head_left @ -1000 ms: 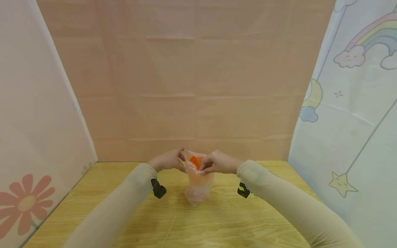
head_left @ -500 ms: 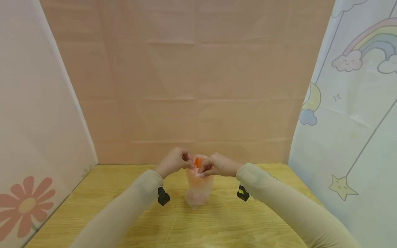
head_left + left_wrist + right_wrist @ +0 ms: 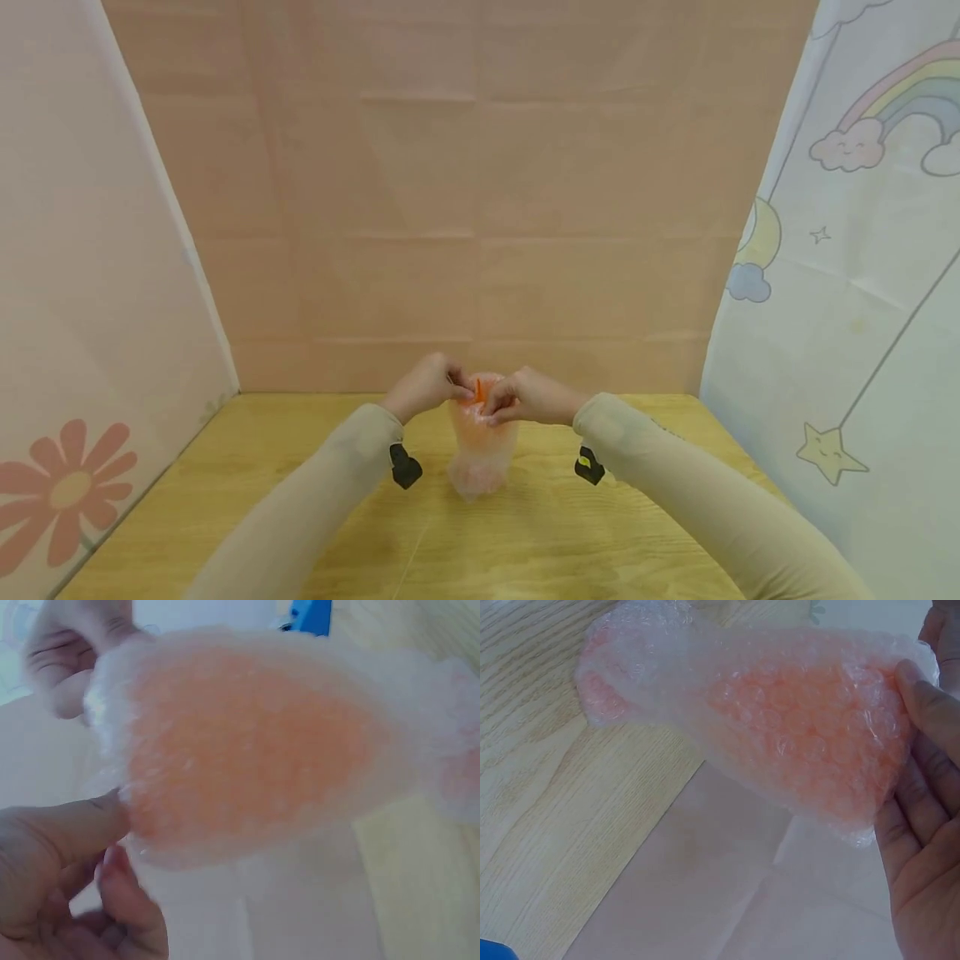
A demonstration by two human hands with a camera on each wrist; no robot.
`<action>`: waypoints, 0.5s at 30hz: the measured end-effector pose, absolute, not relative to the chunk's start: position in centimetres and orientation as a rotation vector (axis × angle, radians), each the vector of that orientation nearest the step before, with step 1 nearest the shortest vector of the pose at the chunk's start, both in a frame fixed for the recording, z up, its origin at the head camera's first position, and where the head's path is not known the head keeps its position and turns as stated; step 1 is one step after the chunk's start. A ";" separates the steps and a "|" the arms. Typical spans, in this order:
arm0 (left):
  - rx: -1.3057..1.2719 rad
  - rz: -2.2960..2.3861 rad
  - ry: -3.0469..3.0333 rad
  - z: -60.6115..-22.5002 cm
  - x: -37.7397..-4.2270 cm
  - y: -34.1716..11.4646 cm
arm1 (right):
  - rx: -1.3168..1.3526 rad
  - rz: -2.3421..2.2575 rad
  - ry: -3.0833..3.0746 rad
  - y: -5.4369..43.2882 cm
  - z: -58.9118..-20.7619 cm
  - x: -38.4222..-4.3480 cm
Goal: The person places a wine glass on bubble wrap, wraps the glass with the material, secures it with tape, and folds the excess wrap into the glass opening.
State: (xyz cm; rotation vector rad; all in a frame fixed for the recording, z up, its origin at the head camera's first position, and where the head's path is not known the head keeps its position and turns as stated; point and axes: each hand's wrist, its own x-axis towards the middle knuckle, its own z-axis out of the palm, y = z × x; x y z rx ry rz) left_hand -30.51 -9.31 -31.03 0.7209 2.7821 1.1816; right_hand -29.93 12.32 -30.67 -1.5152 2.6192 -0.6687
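A bubble-wrap bag (image 3: pixel 483 442) stands upright at the table's far middle, wide at its mouth and narrower lower down. Inside shows an orange object (image 3: pixel 481 390), its kind blurred by the wrap; a pinkish part (image 3: pixel 607 682) lies at the narrow end. My left hand (image 3: pixel 431 386) pinches the left side of the bag's mouth between thumb and fingers. On the right side of the mouth, my right hand (image 3: pixel 534 396) grips the rim, its thumb (image 3: pixel 930 697) lying over the wrap and its fingers behind.
Beneath the bag is a light wood-grain table (image 3: pixel 570 517). A tan backdrop (image 3: pixel 480 250) rises behind it, with printed white sheets at both sides. Black wrist devices (image 3: pixel 406 467) sit on both forearms.
My left hand has come rightward, drawing the left edge of the bag's mouth inward, so the opening looks narrower. My right hand stays about where it was.
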 end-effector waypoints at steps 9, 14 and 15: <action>0.276 1.468 2.560 -32.0 -31.0 -9.2 | -1.460 -0.722 2.595 12.2 -30.5 -30.0; 0.328 1.425 2.671 -32.3 -30.9 -8.4 | -1.458 -0.715 2.598 12.2 -30.5 -30.0; 0.339 1.413 2.694 -32.4 -30.9 -8.3 | -1.455 -0.712 2.603 12.2 -30.5 -30.0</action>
